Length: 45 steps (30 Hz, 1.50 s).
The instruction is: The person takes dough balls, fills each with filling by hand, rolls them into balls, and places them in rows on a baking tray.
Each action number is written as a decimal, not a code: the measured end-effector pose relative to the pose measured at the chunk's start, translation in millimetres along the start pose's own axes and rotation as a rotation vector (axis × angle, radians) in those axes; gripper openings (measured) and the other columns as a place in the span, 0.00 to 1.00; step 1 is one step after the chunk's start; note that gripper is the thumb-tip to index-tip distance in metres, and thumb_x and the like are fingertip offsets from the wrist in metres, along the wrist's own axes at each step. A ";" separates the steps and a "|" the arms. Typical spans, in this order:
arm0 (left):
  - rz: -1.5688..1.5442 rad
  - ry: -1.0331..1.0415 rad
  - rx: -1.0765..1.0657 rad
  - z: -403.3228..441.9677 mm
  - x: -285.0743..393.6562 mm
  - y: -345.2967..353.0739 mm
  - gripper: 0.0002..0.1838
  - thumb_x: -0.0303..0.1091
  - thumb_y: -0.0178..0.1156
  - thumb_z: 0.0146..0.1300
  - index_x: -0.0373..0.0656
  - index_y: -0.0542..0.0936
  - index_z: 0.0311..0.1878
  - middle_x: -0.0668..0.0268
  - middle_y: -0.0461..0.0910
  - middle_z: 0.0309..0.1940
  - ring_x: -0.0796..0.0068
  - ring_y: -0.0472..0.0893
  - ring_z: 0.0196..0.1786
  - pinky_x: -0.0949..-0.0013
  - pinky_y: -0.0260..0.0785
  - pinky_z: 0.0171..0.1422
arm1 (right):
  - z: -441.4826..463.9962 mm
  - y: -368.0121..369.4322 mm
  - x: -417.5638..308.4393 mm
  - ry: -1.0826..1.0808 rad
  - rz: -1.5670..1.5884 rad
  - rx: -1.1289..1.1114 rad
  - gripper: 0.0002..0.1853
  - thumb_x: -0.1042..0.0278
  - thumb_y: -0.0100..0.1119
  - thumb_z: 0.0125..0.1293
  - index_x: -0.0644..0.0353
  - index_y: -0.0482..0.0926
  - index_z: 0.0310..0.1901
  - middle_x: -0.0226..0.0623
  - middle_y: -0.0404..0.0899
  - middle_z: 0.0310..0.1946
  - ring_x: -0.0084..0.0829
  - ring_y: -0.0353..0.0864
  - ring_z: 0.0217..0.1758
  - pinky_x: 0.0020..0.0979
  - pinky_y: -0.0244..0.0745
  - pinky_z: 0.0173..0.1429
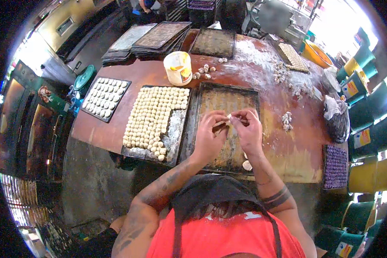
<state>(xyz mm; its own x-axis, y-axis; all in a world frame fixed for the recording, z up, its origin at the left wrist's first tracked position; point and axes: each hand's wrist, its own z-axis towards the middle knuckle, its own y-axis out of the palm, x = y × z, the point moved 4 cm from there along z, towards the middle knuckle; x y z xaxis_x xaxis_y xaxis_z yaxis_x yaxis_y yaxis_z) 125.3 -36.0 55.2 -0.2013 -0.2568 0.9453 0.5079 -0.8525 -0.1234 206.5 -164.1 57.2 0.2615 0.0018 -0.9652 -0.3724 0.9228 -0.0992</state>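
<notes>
Above a dark baking tray, my left hand and my right hand meet with fingertips pinched together. A small pale piece of dough shows between them, mostly hidden by the fingers. Close to my right forearm, a flattened round of dough lies at the tray's near edge. Left of my hands, a floured tray carries rows of small dough balls, with its right side and near end bare. Behind the trays stands a white bucket with orange-yellow smears inside.
A tray of white rounds sits at the left, and stacked dark trays at the back. Floury dough clumps lie to the right. A tray of purple pieces is beyond the right edge. A co-worker's arm shows far back.
</notes>
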 end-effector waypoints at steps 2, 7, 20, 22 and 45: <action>-0.323 -0.289 0.046 -3.3 -9.1 11.8 0.10 0.24 0.60 0.70 0.32 0.79 0.51 0.59 0.77 0.56 0.69 0.81 0.51 0.67 0.78 0.55 | -3.9 -1.1 -32.0 -0.274 -0.483 0.055 0.10 0.74 0.64 0.66 0.61 0.83 0.48 0.36 0.82 0.41 0.34 0.82 0.44 0.31 0.78 0.54; -0.792 -0.669 -0.115 13.3 -17.0 -0.8 0.16 0.25 0.65 0.66 0.34 0.77 0.56 0.63 0.83 0.43 0.72 0.84 0.45 0.69 0.79 0.51 | -6.9 -5.7 -34.5 -0.498 -0.568 -0.157 0.18 0.71 0.73 0.55 0.58 0.84 0.49 0.45 0.78 0.61 0.46 0.77 0.64 0.42 0.75 0.63; -0.723 -0.720 -0.211 -18.4 -51.6 68.5 0.16 0.26 0.65 0.65 0.38 0.78 0.56 0.64 0.83 0.47 0.72 0.82 0.49 0.67 0.75 0.57 | -26.5 -34.7 29.2 0.108 -0.268 -0.073 0.16 0.71 0.73 0.56 0.61 0.77 0.44 0.36 0.81 0.45 0.28 0.81 0.50 0.33 0.79 0.50; -0.496 -0.598 -0.039 -9.9 -38.5 64.4 0.15 0.23 0.62 0.66 0.36 0.78 0.55 0.63 0.83 0.48 0.72 0.83 0.49 0.68 0.76 0.56 | -36.8 -41.1 38.3 0.377 0.150 -0.104 0.17 0.73 0.69 0.62 0.61 0.79 0.52 0.35 0.82 0.45 0.26 0.82 0.49 0.31 0.81 0.51; 0.185 -0.709 -0.410 -89.7 -101.9 20.9 0.20 0.34 0.63 0.67 0.39 0.77 0.60 0.62 0.83 0.52 0.69 0.81 0.55 0.63 0.72 0.63 | 41.7 -208.1 177.1 0.023 -1.085 0.125 0.12 0.69 0.64 0.59 0.61 0.82 0.44 0.52 0.80 0.44 0.51 0.78 0.51 0.46 0.75 0.52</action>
<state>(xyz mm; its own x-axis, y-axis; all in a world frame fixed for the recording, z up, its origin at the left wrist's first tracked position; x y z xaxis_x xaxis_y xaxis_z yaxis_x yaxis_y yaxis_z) 81.3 -68.5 -70.8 0.4991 -0.1788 0.8479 0.1090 -0.9578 -0.2661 367.4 -339.7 -83.1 0.3790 -0.8425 -0.3827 0.1396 0.4609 -0.8764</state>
